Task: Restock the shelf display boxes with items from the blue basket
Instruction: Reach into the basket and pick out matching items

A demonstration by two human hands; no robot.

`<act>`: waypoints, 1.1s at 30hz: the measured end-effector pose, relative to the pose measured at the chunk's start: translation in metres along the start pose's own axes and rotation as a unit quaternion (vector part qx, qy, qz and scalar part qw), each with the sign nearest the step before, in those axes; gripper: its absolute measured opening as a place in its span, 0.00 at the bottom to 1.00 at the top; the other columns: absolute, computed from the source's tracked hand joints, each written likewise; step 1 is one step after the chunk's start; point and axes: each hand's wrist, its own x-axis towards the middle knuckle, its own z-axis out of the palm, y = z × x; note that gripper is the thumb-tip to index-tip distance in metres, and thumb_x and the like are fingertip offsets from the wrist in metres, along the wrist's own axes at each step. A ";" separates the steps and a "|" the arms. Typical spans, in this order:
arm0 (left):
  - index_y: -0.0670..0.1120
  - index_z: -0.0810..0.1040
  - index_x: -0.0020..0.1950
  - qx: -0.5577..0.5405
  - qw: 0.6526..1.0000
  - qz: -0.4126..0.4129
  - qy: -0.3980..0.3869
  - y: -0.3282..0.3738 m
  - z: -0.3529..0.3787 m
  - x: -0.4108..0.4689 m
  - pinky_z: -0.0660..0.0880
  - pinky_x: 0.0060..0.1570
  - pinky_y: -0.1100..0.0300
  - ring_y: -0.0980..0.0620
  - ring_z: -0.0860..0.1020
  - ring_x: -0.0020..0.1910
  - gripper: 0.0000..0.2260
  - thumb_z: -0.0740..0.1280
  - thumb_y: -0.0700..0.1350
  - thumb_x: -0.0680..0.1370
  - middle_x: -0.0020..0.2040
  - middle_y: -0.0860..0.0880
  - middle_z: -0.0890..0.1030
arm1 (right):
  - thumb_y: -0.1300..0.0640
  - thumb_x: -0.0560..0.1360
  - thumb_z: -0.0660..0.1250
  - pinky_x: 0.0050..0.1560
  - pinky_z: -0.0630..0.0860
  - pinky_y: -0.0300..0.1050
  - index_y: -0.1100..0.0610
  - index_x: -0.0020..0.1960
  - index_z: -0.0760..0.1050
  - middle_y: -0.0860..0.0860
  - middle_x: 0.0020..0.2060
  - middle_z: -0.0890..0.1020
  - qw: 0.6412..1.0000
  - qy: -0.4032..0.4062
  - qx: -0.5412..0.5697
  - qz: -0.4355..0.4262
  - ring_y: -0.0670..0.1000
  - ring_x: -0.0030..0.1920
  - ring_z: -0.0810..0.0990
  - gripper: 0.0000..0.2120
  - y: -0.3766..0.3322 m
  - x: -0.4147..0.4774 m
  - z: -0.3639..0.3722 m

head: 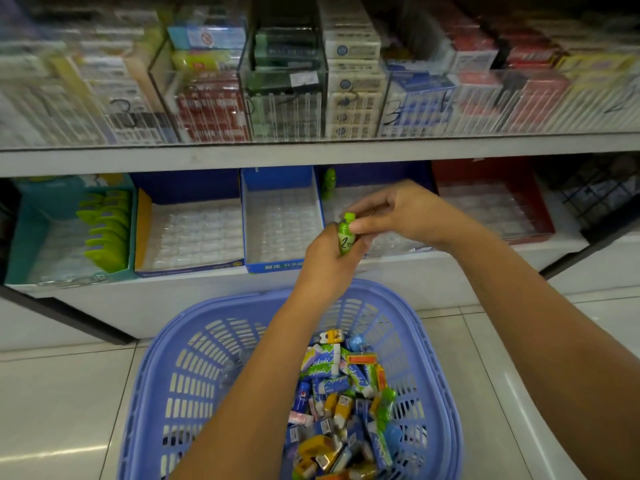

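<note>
The blue basket (194, 362) stands on the floor below the shelf, with several small colourful packs (341, 396) heaped in its right half. My left hand (325, 261) grips a small green bottle-shaped item (345, 235) above the basket's far rim. My right hand (398, 213) pinches the top of the same green item with its fingertips. Both hands are in front of the lower shelf's display boxes: a blue one (280, 230) with empty clear slots and, behind my right hand, a box holding one upright green item (328, 183).
Left along the lower shelf sit a yellow-sided box (188, 233) with empty slots and a teal box (69, 233) with lime-green items. A red box (491, 202) is at the right. The upper shelf (311, 150) holds clear bins of cartons. Tiled floor surrounds the basket.
</note>
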 end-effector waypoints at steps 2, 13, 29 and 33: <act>0.42 0.73 0.51 0.008 1.000 -0.005 0.004 0.002 0.002 0.005 0.67 0.31 0.64 0.52 0.73 0.36 0.12 0.65 0.51 0.78 0.37 0.50 0.75 | 0.58 0.67 0.75 0.41 0.76 0.27 0.53 0.49 0.82 0.48 0.44 0.86 0.999 0.027 -0.031 -0.007 0.41 0.43 0.84 0.10 0.000 0.000 -0.003; 0.41 0.56 0.77 0.351 0.925 0.064 -0.131 -0.014 0.022 -0.003 0.53 0.75 0.58 0.49 0.54 0.77 0.26 0.60 0.47 0.81 0.77 0.45 0.58 | 0.63 0.74 0.68 0.55 0.69 0.36 0.70 0.55 0.75 0.63 0.54 0.80 0.957 0.267 -0.110 0.004 0.58 0.58 0.76 0.13 0.021 0.081 -0.008; 0.42 0.56 0.77 0.328 0.932 0.077 -0.134 -0.013 0.017 -0.005 0.54 0.73 0.60 0.51 0.54 0.77 0.26 0.59 0.47 0.82 0.78 0.47 0.55 | 0.60 0.79 0.60 0.55 0.69 0.44 0.64 0.51 0.78 0.60 0.54 0.79 0.941 0.169 -0.288 0.052 0.57 0.57 0.76 0.10 0.025 0.104 -0.001; 0.45 0.76 0.63 0.176 0.976 0.125 -0.006 -0.030 0.007 -0.036 0.74 0.56 0.55 0.49 0.77 0.58 0.12 0.62 0.45 0.80 0.61 0.46 0.78 | 0.57 0.76 0.65 0.47 0.70 0.40 0.61 0.50 0.80 0.58 0.50 0.81 0.915 0.233 -0.330 0.005 0.56 0.54 0.79 0.08 0.021 0.069 0.007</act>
